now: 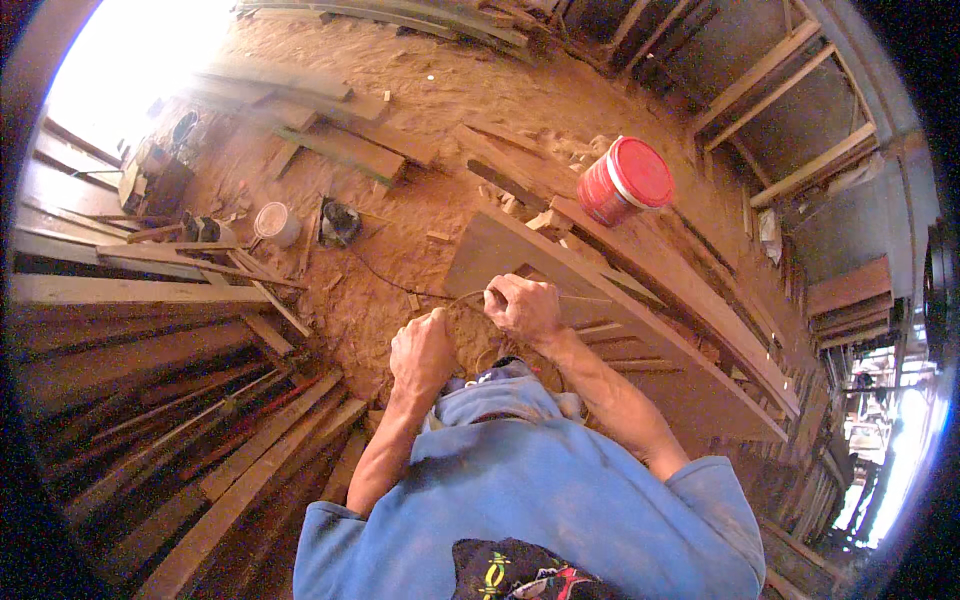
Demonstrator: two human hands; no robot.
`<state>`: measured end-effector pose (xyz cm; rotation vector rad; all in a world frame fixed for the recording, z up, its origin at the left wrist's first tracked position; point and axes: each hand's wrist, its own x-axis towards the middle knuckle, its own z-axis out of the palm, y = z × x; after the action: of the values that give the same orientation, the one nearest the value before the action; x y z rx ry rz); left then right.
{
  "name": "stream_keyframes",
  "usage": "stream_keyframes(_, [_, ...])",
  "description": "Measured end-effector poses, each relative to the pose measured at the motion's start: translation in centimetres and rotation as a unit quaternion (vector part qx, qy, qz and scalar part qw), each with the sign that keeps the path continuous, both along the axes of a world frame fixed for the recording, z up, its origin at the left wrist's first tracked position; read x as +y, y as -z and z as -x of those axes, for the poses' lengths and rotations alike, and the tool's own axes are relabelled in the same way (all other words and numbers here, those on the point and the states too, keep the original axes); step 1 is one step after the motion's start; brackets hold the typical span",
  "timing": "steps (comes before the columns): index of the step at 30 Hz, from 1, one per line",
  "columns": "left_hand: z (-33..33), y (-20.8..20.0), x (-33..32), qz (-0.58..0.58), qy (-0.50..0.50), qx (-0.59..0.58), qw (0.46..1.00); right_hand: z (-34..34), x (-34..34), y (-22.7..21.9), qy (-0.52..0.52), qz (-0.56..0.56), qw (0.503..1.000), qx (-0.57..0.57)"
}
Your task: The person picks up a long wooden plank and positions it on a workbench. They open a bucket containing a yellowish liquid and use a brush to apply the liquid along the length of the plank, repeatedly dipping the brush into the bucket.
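My left hand (421, 352) is closed, thumb on top, just in front of my body. Slightly farther forward and to the right, my right hand (523, 306) is also closed, knuckles up. A thin, bent cord-like strip (464, 298) arches between the two hands, and both grip it; whether it is cord or a sliver of wood I cannot tell. A brown wooden panel (620, 350) with recessed sections lies under and to the right of my right hand. On the ground ahead, a dark cable (385, 279) runs from a dark power tool (341, 222) toward my hands.
A red lidded bucket (627, 182) stands on long boards (680, 285) at the right. Stacked planks (190, 460) fill the left side. Ahead on the sawdust-covered ground lie a white bucket (278, 224) and loose boards (345, 150).
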<state>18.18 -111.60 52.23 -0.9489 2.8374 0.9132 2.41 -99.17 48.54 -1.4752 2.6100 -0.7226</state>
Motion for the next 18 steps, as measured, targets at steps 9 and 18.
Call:
stream_keyframes(9, [2.1,-0.7,1.5,0.026,-0.017,0.102,0.994,6.8,7.7,0.0,0.054,0.075,0.933,-0.347])
stream_keyframes(18, [10.5,-0.7,-6.0,0.163,-0.031,0.235,0.958,7.5,14.7,2.1,0.209,0.583,0.512,-0.596])
